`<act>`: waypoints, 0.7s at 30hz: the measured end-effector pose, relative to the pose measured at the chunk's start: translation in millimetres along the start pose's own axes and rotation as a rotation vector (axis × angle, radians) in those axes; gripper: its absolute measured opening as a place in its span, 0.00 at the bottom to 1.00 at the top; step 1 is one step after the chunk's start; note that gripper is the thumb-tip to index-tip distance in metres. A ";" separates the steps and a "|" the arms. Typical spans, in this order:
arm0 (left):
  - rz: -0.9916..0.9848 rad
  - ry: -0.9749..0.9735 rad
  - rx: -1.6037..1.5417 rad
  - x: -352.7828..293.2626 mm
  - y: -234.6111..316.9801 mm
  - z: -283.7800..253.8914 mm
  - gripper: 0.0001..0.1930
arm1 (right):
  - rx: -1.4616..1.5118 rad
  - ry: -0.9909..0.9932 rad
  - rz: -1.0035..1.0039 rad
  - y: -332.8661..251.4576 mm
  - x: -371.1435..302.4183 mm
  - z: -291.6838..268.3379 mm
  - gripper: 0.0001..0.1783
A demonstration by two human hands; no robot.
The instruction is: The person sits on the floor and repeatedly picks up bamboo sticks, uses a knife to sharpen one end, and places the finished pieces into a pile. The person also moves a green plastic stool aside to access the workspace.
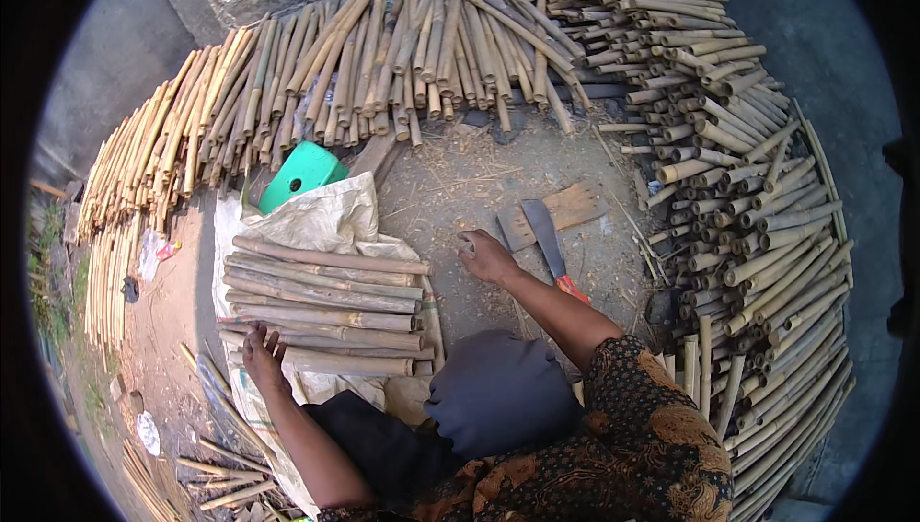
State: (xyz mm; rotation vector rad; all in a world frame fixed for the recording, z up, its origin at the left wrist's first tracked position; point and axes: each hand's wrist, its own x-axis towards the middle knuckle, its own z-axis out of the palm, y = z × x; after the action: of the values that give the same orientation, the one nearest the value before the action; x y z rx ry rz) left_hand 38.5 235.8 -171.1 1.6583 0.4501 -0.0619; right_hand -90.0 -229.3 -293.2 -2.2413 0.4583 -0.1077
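Bamboo poles in a row between two free hands

Bamboo poles (pixel 321 316) of greyish tan lie side by side on a white woven sack (pixel 326 210) spread over the floor (pixel 436 196), in front of the seated person and a little to the left. They run roughly crosswise, their right ends nearly level with one another.

At the left ends of the row is the left hand (pixel 264 354), fingers loosely curled; its grip is released, though whether a fingertip brushes a pole cannot be told. The right hand (pixel 487 258) is over the floor beyond the right ends, well apart from the row, its fingers slightly bent and its grip likewise released.

Ahead of the right hand and to its right, a broad-bladed machete (pixel 543 234) with a red handle lies with its blade across a wooden board (pixel 575 206); the handle is partly hidden by the right forearm. Behind the row, at the sack's far edge, is a green plastic box (pixel 321 172) with a dark round hole.

More bamboo is heaped in a long back stack (pixel 383 62) along the wall and a tall right stack (pixel 767 196), hollow cut ends facing inward.
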 end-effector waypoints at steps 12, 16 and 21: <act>-0.126 -0.112 0.198 27.8 -40.1 25.1 0.30 | -0.147 1.143 0.475 126.9 -52.7 -363.2 0.29; -0.120 -0.144 0.256 22.9 -36.8 26.7 0.33 | -0.101 1.128 0.548 148.9 -43.4 -410.8 0.29; -0.090 -0.181 0.291 17.7 -17.8 7.2 0.33 | -0.219 1.203 0.502 158.2 -11.8 -442.0 0.30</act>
State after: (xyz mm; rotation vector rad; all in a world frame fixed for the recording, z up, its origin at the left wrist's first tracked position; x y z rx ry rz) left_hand 50.5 234.5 -194.3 1.8972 0.3902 -0.3557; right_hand -247.1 -637.2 -121.6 -1.9581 1.6916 -1.2022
